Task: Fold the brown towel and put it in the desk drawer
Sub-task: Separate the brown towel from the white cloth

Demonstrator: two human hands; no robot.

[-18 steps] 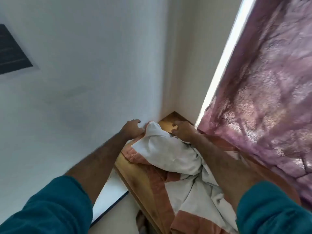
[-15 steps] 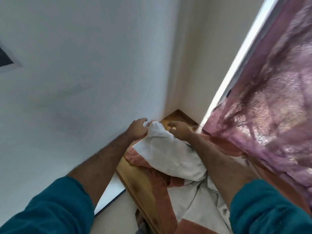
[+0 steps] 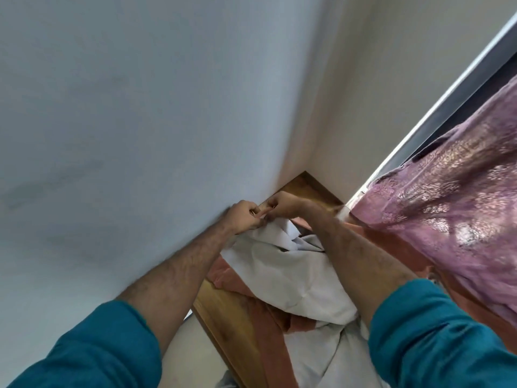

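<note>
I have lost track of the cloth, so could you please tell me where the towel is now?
In the head view, the towel lies crumpled on the wooden desk, between both forearms, beside the curtain.

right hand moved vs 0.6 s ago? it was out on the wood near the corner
Yes. The right hand has come in toward the blue wall, off the bare desk corner, and now meets the left hand at the towel edge.

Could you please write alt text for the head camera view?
Both hands, left hand and right hand, pinch the far end of a white-and-brown towel bunched on a wooden desk in a wall corner. A purple curtain hangs at right.
</note>
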